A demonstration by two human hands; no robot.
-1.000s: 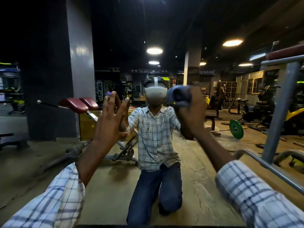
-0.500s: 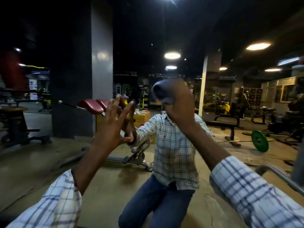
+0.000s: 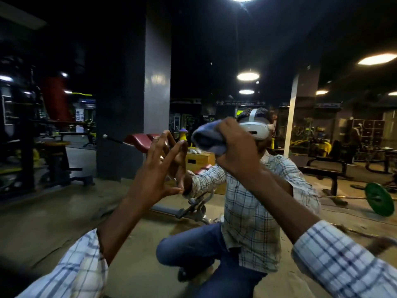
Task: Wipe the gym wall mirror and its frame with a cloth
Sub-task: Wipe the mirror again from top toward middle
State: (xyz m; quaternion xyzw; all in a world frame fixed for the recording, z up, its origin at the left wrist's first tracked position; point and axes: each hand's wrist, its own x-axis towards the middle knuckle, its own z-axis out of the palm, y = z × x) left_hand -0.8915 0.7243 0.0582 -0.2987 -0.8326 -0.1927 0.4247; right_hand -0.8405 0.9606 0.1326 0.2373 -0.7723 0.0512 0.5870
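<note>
Change: the reflected headset [image 3: 255,129], covered by the right hand [image 3: 238,151] half a second ago, now shows at 3 o'clock of the cloth [image 3: 207,139]; the left hand [image 3: 154,177] stays on the glass.
Left hand: fingers straight and spread, tips touching the mirror [image 3: 64,211] and meeting their own reflection.
Right hand: clenched round the cloth, holding it against the glass.
Cloth: blue-grey, bunched, near mid-view, at 2 o'clock of the left hand.
Mirror: fills the view; its frame cannot be made out.
Reflected items: red bench pad [image 3: 137,140] at 10 o'clock of the left hand; green weight plate [image 3: 379,198] at 4 o'clock, near the view's edge.
</note>
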